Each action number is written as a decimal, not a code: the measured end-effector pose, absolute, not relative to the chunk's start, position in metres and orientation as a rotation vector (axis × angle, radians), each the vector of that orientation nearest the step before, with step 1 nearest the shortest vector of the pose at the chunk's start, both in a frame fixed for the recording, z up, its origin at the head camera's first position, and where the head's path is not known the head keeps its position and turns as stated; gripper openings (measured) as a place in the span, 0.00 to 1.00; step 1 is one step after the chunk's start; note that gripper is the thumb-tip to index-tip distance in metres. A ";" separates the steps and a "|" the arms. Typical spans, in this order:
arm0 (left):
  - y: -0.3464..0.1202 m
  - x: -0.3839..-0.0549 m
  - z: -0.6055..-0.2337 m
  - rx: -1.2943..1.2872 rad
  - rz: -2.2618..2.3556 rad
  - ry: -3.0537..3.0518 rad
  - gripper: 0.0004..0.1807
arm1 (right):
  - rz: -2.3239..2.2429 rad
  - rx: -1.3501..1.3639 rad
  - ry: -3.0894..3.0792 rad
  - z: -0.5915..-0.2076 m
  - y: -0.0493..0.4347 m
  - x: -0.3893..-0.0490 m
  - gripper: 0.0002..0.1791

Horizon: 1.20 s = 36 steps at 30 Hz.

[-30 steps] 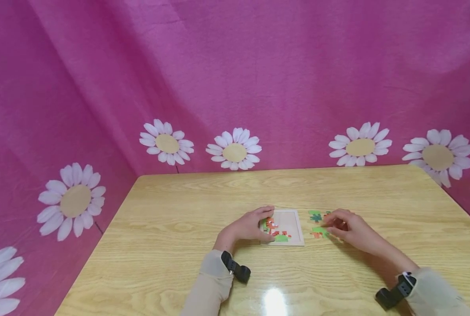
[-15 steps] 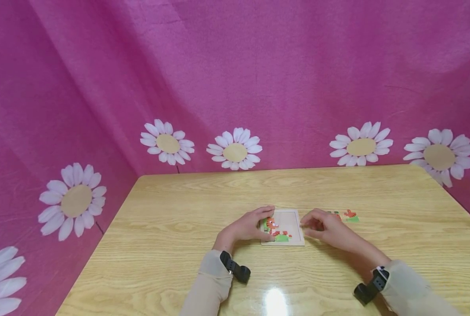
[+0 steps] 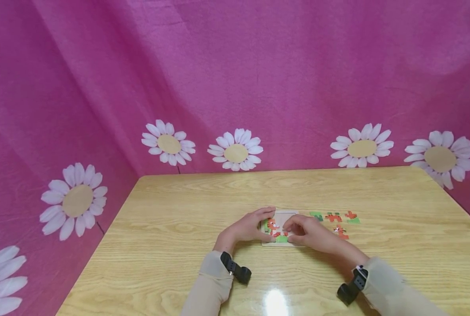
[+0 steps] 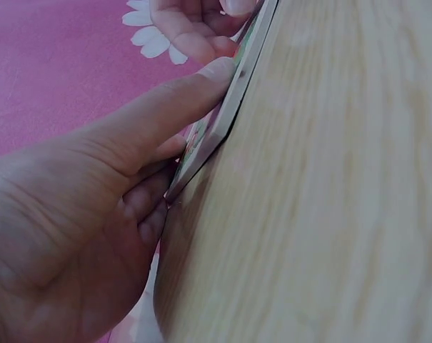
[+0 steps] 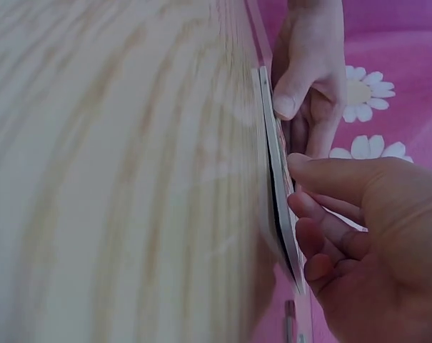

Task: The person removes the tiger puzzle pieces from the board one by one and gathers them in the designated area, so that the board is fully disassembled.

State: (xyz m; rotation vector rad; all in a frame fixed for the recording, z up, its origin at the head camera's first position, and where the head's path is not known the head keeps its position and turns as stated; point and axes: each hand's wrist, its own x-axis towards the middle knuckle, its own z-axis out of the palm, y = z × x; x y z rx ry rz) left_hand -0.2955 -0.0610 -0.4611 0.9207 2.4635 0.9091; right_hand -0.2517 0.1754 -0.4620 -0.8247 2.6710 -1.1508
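Note:
A square wooden jigsaw tray (image 3: 272, 245) lies on the table with some orange, white and green pieces fitted along its left and near sides. My left hand (image 3: 247, 227) grips the tray's left part, thumb at the near edge and fingers at the far one; in the left wrist view the thumb (image 4: 194, 89) presses on the rim. Over the tray's right half, my right hand (image 3: 314, 233) pinches a jigsaw piece, hidden behind the fingers. The right wrist view shows its thumb and fingers (image 5: 323, 171) close over the tray's edge (image 5: 274, 157).
Several loose pieces lie right of the tray: a green one (image 3: 316, 216), an orange one (image 3: 333, 217), an orange-and-green one (image 3: 352, 217) and another orange one (image 3: 341, 231). Behind the wooden table (image 3: 203, 193) hangs a pink curtain (image 3: 235, 79) with daisies.
My right hand has moved left from the loose pieces to over the tray, and one green-and-orange piece is gone from its place on the table. The left hand has stayed at the tray.

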 end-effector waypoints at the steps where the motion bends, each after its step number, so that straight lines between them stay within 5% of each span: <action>1: -0.061 -0.295 -0.461 0.920 0.907 2.464 0.44 | -1.143 -0.835 2.675 -0.462 0.174 -0.252 0.11; 36: -0.060 -0.294 -0.464 0.890 0.934 2.461 0.45 | -1.137 -0.907 2.690 -0.458 0.165 -0.248 0.11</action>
